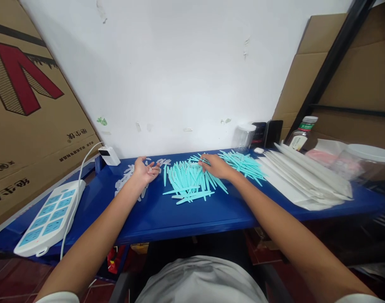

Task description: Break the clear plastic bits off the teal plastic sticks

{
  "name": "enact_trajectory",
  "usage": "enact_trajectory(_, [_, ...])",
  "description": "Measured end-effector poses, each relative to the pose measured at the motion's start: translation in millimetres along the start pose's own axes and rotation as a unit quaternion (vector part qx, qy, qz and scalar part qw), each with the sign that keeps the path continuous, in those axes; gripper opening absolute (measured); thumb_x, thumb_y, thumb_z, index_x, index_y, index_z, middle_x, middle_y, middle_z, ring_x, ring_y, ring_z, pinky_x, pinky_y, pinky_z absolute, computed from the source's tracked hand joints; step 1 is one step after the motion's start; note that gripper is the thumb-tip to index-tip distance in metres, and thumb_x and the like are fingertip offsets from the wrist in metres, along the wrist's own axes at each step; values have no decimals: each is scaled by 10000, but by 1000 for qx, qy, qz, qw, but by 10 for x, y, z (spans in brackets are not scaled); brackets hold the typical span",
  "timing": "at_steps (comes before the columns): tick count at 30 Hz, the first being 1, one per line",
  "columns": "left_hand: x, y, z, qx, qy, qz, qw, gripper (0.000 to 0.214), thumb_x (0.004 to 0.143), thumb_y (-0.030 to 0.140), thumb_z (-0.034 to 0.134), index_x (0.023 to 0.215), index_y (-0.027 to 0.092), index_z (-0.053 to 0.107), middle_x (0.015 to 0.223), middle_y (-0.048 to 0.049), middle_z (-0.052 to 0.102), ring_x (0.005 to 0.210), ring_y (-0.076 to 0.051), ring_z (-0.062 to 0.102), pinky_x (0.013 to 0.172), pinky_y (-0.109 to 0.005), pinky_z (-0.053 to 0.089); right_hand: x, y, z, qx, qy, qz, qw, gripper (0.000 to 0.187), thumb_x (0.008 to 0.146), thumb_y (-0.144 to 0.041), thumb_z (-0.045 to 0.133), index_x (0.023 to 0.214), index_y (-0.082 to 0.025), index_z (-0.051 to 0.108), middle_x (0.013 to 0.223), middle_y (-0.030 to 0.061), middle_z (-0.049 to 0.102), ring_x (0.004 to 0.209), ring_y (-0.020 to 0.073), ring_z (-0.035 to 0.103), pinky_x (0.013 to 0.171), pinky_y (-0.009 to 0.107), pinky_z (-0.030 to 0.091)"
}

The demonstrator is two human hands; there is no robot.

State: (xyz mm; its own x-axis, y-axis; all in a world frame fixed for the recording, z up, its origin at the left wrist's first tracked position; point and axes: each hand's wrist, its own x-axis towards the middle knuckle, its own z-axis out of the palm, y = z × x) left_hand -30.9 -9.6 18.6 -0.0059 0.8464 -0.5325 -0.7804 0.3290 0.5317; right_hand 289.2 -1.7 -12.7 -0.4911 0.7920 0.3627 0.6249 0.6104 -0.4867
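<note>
The right hand [216,165] pinches a turquoise stick [204,160], fingers nearly closed; the left hand [144,171] is half open, palm up (small clear pieces [150,169] perhaps in it). More turquoise sticks [184,181] lie near the back edge of the table [186,219].

Cardboard box [31,139]: we've got bold black Chinese lettering [77,134] here, an ® sign [69,141] near it, a finer line [76,151] below, too small for us | bottle [306,136]: green-and-white label [298,142], and we can't make out its print
</note>
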Motion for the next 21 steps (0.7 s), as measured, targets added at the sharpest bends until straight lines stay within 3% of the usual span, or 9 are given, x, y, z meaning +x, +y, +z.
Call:
enact_trajectory(6, [-4, 186, -34, -73, -1, 69, 995, 126, 972, 257, 371, 1043, 168, 426, 785, -29, 487, 408, -70, 349, 274, -164, 260, -15, -38, -17, -6, -4, -9, 1000, 210, 1041, -282, 531, 871, -185, 609, 751, 17, 740, 585, 142, 551, 635, 264, 350])
enact_trajectory(11, [19, 122, -39, 13, -45, 85, 995, 272, 970, 2, 243, 964, 151, 471, 620, 74, 311, 340, -45, 242, 275, -146, 165, -20, -35, -18, -7, -13, -4, 1000, 210, 1040, -278, 535, 866, -187, 608, 754, 13, 743, 567, 137, 541, 629, 263, 349])
enact_trajectory(15, [39, -20, -6, 55, -71, 111, 990, 197, 1050, 113, 346, 950, 147, 512, 607, 53, 420, 345, -36, 251, 287, -147, 135, -15, -14, -5, -9, -7, -9, 1000, 216, 1039, -290, 534, 862, -192, 608, 750, 12, 740, 603, 147, 575, 646, 262, 362])
enact_trajectory(17, [39, -95, 5, 147, -98, 162, 971, 216, 1072, 264, 424, 947, 141, 551, 574, 51, 439, 345, -38, 235, 296, -148, 129, -13, -16, -2, -7, -7, -12, 1000, 226, 1039, -297, 532, 856, -191, 611, 757, 16, 742, 614, 149, 581, 661, 264, 372])
enact_trajectory(21, [8, -246, 23, 372, -132, 258, 882, 377, 1032, 464, 502, 815, 161, 565, 478, 75, 337, 345, -46, 172, 325, -156, 109, -14, -50, -2, 15, -19, -4, 1000, 241, 1047, -352, 513, 914, -181, 619, 765, 32, 742, 656, 164, 612, 679, 272, 390])
